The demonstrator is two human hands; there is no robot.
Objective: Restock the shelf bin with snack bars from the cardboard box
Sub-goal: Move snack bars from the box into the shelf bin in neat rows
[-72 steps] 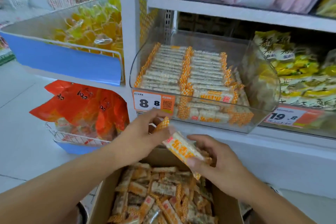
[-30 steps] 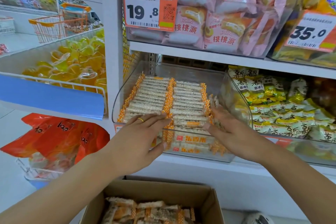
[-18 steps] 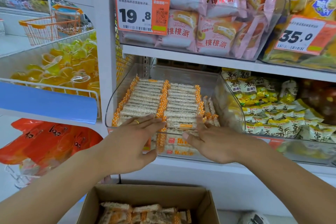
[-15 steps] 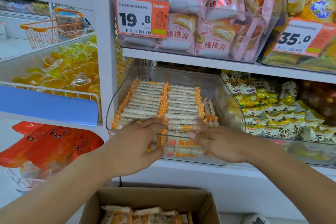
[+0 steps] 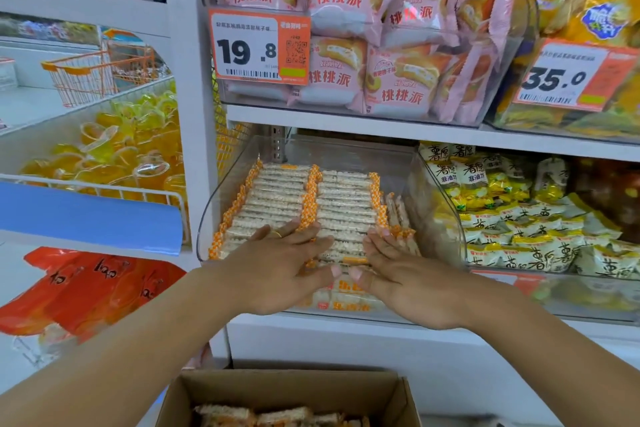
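Head view, facing the shelving. Both hands lie over the front rows of snack bars (image 5: 311,204) inside the clear shelf bin (image 5: 440,215). Left hand (image 5: 280,267): fingers straight and slightly spread, flat on the bars where the left and middle rows meet; a ring shows on one finger. Right hand (image 5: 405,274): fingers straight and near together, laid against the right end of the middle row, beside the few bars standing on edge at the bin's right wall. Neither hand grips anything.

Change: about two seconds ago the hands held an orange-and-white bar just above the cardboard box (image 5: 287,392); that bar is no longer in hand, and the hands, which a second ago were set wider across the rows, have drawn together at the front of the bin, thumbs nearly meeting. Judged from this, one placement is complete and the present step is squaring the rows.

Task state: the bin holds two full rows and a partial third at its right side; room appears to remain there. More bars are visible in the box below the shelf, so restocking is probably unfinished, and the next move would call for a return to the box.
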